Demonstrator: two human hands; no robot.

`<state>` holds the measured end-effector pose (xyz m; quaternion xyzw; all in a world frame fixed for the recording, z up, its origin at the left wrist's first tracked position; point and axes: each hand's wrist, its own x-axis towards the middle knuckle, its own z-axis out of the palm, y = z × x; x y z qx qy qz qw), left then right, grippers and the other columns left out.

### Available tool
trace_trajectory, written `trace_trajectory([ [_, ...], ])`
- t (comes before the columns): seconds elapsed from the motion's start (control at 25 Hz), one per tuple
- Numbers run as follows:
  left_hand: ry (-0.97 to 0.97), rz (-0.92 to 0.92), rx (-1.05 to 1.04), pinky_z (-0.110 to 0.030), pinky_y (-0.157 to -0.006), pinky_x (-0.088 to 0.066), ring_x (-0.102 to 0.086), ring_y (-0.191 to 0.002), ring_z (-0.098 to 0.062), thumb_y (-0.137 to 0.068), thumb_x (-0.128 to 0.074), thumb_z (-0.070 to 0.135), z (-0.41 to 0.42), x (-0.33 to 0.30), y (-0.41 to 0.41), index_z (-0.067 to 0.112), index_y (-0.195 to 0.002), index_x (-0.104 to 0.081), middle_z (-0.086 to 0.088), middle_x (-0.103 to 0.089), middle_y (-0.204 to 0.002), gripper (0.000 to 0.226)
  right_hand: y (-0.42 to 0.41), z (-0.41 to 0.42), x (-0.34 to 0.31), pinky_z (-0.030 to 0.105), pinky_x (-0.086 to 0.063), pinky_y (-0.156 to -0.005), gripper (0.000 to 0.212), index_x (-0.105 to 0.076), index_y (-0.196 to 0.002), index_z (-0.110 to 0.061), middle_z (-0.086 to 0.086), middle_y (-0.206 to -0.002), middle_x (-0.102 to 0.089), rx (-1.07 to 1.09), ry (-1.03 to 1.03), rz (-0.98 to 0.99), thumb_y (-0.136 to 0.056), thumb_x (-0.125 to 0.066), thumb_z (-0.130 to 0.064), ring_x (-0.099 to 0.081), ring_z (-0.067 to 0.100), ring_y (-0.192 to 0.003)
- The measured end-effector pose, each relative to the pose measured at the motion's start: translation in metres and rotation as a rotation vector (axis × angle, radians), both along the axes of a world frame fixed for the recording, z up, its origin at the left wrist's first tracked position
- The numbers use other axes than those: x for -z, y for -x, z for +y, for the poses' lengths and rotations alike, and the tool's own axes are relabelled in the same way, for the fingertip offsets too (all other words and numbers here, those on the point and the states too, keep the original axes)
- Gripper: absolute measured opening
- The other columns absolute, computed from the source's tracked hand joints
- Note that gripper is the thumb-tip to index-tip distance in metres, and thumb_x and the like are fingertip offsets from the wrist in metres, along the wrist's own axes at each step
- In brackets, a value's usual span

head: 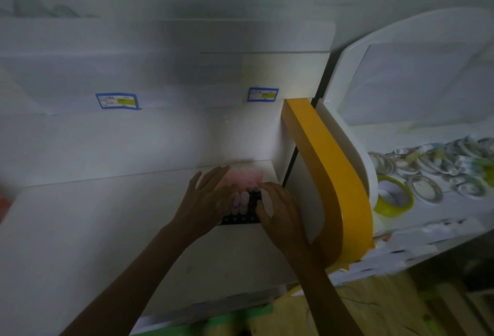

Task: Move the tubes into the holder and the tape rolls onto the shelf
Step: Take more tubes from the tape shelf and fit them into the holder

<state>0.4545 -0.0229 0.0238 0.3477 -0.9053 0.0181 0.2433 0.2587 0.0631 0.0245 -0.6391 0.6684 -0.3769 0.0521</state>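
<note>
The left hand (211, 196) is spread flat over the pink tubes (244, 179), likely steadying them in the black holder (246, 216); the right hand (278, 208) is curled at the holder's edge, its grip unclear. Tape rolls (393, 198) lie further right on the shelf (433, 218).

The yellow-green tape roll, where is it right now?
In the head view it sits on the right, on the white shelf, in front of smaller tape rolls, just right of the yellow divider.
</note>
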Motion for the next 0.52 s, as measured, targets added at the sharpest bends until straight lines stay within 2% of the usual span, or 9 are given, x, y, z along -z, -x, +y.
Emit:
trace_trajectory([
  [0.08,-0.041,-0.026,0.015,-0.056,-0.103,-0.037,-0.039,-0.133,-0.029,-0.084,-0.067,0.026,0.001,-0.002,-0.005,0.022,-0.125,-0.058,-0.014,-0.046,-0.145,0.042,-0.004,0.006,-0.005,0.023,-0.037,-0.095,0.042,-0.062,-0.117,-0.01,0.008,-0.113,-0.064,0.019,-0.009,0.018,-0.087,-0.044,-0.035,-0.059,0.025,-0.104],
  [0.2,-0.109,-0.004,0.026,-0.055,-0.101,-0.041,-0.045,-0.131,-0.03,-0.092,-0.044,0.048,0.01,-0.013,-0.006,0.019,-0.138,-0.048,-0.012,-0.046,-0.145,0.054,-0.014,0.015,-0.019,0.03,-0.044,-0.095,0.04,-0.061,-0.117,-0.012,0.006,-0.114,-0.064,0.024,-0.011,0.034,-0.089,-0.045,-0.036,-0.059,0.023,-0.105],
  [0.28,-0.153,0.015,0.06,-0.053,-0.102,-0.041,-0.048,-0.129,-0.029,-0.088,-0.046,0.049,0.021,-0.021,-0.011,0.019,-0.142,-0.041,-0.01,-0.048,-0.145,0.062,-0.025,0.027,-0.031,0.029,-0.044,-0.091,0.039,-0.059,-0.119,-0.014,0.004,-0.114,-0.063,0.028,0.019,0.051,-0.09,-0.046,-0.037,-0.057,0.02,-0.104],
  [0.44,-0.263,0.171,0.214,-0.052,-0.101,-0.043,-0.052,-0.124,-0.026,-0.089,-0.052,0.053,0.037,-0.035,-0.019,0.009,-0.127,-0.058,-0.004,-0.057,-0.132,0.059,-0.042,0.064,-0.06,0.027,-0.04,-0.099,0.044,-0.052,-0.131,-0.018,0.002,-0.13,-0.057,0.049,0.019,0.077,-0.091,-0.051,-0.037,-0.05,0.015,-0.117],
  [0.52,-0.23,0.218,0.279,-0.047,-0.105,-0.042,-0.049,-0.128,-0.023,-0.083,-0.062,0.05,0.053,-0.051,-0.009,0.01,-0.136,-0.05,-0.003,-0.053,-0.138,0.067,-0.039,0.092,-0.073,0.027,-0.039,-0.102,0.046,-0.049,-0.136,-0.02,0.001,-0.136,-0.053,0.098,0.034,0.089,-0.093,-0.052,-0.038,-0.048,0.016,-0.122],
])
